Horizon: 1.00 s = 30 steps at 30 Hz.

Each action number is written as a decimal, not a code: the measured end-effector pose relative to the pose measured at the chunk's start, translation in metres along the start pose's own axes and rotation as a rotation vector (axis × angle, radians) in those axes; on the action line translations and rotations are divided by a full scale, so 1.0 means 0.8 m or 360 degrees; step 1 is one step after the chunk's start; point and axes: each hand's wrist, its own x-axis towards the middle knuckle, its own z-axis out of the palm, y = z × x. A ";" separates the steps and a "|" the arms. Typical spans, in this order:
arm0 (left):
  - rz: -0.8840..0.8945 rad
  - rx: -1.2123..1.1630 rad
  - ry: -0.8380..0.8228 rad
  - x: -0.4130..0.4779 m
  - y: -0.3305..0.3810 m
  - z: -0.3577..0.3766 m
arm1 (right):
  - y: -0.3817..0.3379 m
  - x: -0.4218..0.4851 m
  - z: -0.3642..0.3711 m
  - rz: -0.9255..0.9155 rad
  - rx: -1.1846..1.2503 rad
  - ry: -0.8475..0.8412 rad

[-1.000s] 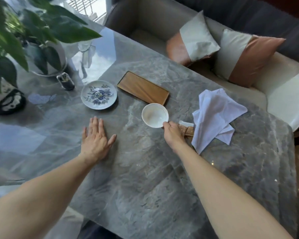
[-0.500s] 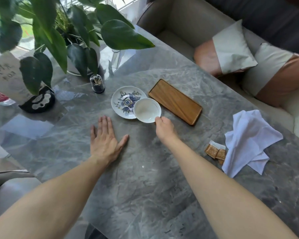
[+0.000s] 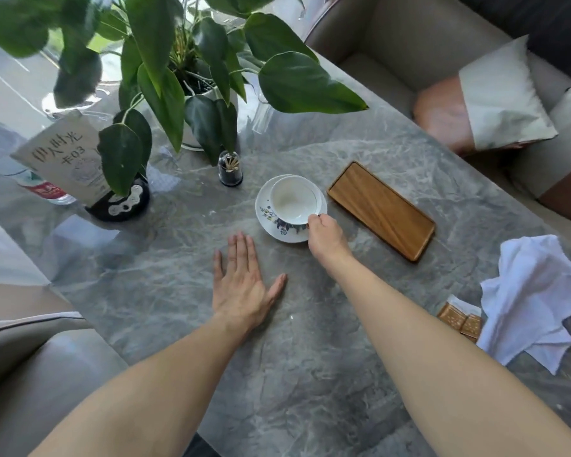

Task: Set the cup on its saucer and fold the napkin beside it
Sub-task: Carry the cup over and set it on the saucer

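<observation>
Head view: white cup point(image 3: 293, 199) over the floral saucer point(image 3: 279, 227) at table point(image 3: 310, 341) centre, its handle pinched by the right hand point(image 3: 327, 234). Left hand point(image 3: 241, 288) lies flat and spread on the table, near the saucer. Wooden tray point(image 3: 381, 209) just right; unfolded napkin point(image 3: 534, 298) at the right edge, well apart.

You have the cup point(image 3: 293, 200) on its saucer point(image 3: 267, 215) mid-tabletop point(image 3: 310, 357), tray point(image 3: 380, 210) just right of it, napkin point(image 3: 534, 298) far right, plant point(image 3: 192, 77) behind left.
</observation>
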 end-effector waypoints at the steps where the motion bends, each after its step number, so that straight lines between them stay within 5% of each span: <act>1: 0.0002 -0.0008 0.0007 0.000 0.000 0.001 | 0.000 0.002 0.002 0.0004 0.0003 -0.0004; 20: 0.0015 -0.0048 -0.0111 0.001 -0.001 -0.005 | 0.013 -0.011 0.008 -0.0073 0.0122 0.0114; 30: 0.0057 -0.0079 -0.0472 0.016 -0.007 -0.032 | 0.103 -0.071 -0.038 -0.0009 0.0064 0.0209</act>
